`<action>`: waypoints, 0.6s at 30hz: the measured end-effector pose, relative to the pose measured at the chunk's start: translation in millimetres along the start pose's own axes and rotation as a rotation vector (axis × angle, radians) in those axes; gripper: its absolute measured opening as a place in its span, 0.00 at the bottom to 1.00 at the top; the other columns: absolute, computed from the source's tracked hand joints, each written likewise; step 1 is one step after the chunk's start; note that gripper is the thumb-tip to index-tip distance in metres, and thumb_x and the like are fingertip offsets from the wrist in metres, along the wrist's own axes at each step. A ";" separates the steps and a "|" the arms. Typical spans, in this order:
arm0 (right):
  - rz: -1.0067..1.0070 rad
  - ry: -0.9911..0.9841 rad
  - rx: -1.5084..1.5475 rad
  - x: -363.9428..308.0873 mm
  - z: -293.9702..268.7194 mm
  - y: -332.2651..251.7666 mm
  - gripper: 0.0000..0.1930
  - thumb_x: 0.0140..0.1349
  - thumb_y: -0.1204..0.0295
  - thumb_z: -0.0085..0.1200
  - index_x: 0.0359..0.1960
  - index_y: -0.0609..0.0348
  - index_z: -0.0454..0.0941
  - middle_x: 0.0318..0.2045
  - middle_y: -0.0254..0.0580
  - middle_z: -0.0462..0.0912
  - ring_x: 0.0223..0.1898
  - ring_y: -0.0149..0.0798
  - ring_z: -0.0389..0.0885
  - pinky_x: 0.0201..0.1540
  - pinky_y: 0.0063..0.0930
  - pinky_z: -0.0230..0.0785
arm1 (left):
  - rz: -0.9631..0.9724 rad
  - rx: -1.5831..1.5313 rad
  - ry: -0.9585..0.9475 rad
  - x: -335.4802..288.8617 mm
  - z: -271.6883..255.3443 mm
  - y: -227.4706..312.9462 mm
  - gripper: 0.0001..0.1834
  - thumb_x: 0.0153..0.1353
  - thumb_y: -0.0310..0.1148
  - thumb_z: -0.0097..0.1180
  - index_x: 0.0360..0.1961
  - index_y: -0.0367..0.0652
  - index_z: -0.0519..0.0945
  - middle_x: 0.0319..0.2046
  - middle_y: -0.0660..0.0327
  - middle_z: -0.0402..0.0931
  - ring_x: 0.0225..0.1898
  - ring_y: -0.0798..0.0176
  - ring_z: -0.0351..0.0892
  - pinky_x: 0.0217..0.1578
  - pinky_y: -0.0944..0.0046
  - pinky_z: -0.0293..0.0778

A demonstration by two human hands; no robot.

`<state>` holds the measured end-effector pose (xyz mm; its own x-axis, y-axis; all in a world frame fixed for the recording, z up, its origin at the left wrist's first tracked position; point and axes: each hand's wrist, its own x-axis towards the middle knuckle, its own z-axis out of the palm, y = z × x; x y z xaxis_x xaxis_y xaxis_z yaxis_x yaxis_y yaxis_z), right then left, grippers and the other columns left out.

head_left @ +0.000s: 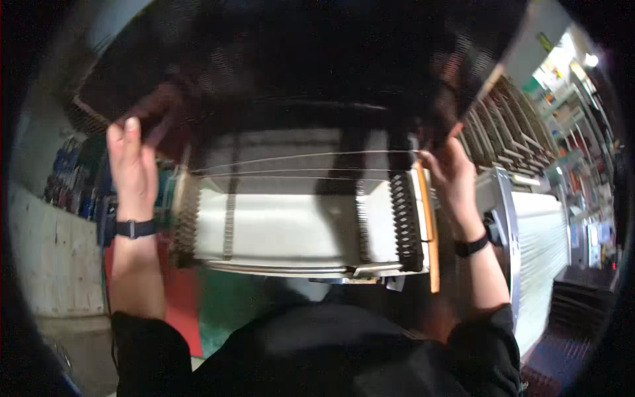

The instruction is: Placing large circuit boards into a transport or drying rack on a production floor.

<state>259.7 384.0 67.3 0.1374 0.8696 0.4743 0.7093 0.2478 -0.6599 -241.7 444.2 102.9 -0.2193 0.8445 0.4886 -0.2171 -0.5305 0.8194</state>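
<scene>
A large dark, partly see-through sheet [291, 73] spreads across the top of the view, over the far part of a white machine bed [284, 225]. My left hand [134, 162] grips its near left part, thumb in front; the other fingers show dimly through the dark material. At the near right, my right hand [455, 173] holds the sheet too, its fingers partly hidden behind it. Thin wires [311, 155] cross the bed beneath the sheet's near edge. Toothed dark strips [402, 221] run along the bed's sides. The sheet is blurred, so its exact material is unclear.
A metal bar [284, 269] lies along the bed's near edge, close to my body. An orange-brown strip [430, 231] stands beside my right forearm. Racked panels [506, 129] and a white ribbed surface [539, 258] are on the right; a wooden board [59, 258] is left.
</scene>
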 end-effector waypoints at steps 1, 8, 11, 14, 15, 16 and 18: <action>-0.014 -0.002 -0.019 0.4 1.9 1.2 0.15 0.62 0.67 0.65 0.43 0.60 0.73 0.23 0.48 0.80 0.24 0.34 0.80 0.30 0.31 0.72 | -0.007 0.027 0.009 -0.2 1.2 1.2 0.13 0.74 0.36 0.50 0.52 0.39 0.69 0.55 0.54 0.73 0.59 0.58 0.72 0.63 0.52 0.69; -0.012 -0.093 -0.039 -2.2 6.2 11.7 0.15 0.62 0.68 0.64 0.43 0.62 0.74 0.22 0.49 0.79 0.25 0.51 0.82 0.30 0.39 0.72 | -0.055 0.133 0.055 3.6 -6.1 7.4 0.13 0.74 0.37 0.50 0.52 0.41 0.71 0.54 0.58 0.74 0.57 0.64 0.73 0.60 0.62 0.71; 0.185 -0.206 -0.026 -7.7 14.0 22.2 0.16 0.64 0.76 0.61 0.52 0.64 0.75 0.36 0.37 0.85 0.37 0.23 0.79 0.42 0.22 0.74 | -0.078 0.114 0.032 2.2 1.7 -6.1 0.13 0.74 0.36 0.50 0.53 0.40 0.69 0.55 0.57 0.74 0.57 0.64 0.73 0.59 0.62 0.70; 0.095 -0.070 0.004 -14.1 11.1 32.7 0.13 0.57 0.70 0.68 0.40 0.60 0.79 0.26 0.47 0.80 0.27 0.40 0.81 0.33 0.32 0.73 | -0.069 0.093 0.010 -0.7 11.1 -17.9 0.14 0.74 0.34 0.49 0.54 0.39 0.69 0.56 0.54 0.74 0.59 0.59 0.73 0.62 0.58 0.69; 0.060 -0.058 -0.023 -14.9 11.1 30.1 0.13 0.56 0.70 0.69 0.39 0.60 0.80 0.27 0.45 0.80 0.27 0.37 0.80 0.34 0.30 0.73 | -0.061 0.052 -0.013 -1.5 7.9 -16.6 0.14 0.74 0.34 0.49 0.55 0.39 0.68 0.57 0.54 0.73 0.60 0.57 0.73 0.63 0.56 0.69; -0.002 -0.010 -0.035 -15.4 7.4 22.9 0.12 0.55 0.72 0.69 0.39 0.60 0.80 0.28 0.42 0.81 0.28 0.34 0.79 0.34 0.28 0.73 | -0.062 0.035 -0.008 -0.1 6.1 -11.0 0.15 0.74 0.33 0.49 0.56 0.39 0.68 0.57 0.53 0.73 0.60 0.57 0.73 0.63 0.55 0.69; 0.059 0.029 0.063 -13.3 -8.9 2.3 0.10 0.56 0.75 0.68 0.38 0.60 0.80 0.30 0.36 0.81 0.31 0.28 0.78 0.35 0.24 0.73 | -0.057 0.030 0.020 1.0 8.5 -0.4 0.15 0.73 0.33 0.50 0.56 0.39 0.68 0.57 0.53 0.74 0.59 0.57 0.74 0.63 0.54 0.69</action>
<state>265.7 369.2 64.6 0.1981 0.8710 0.4496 0.6548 0.2237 -0.7219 -233.8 445.9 105.7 -0.2260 0.8716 0.4350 -0.2009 -0.4786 0.8547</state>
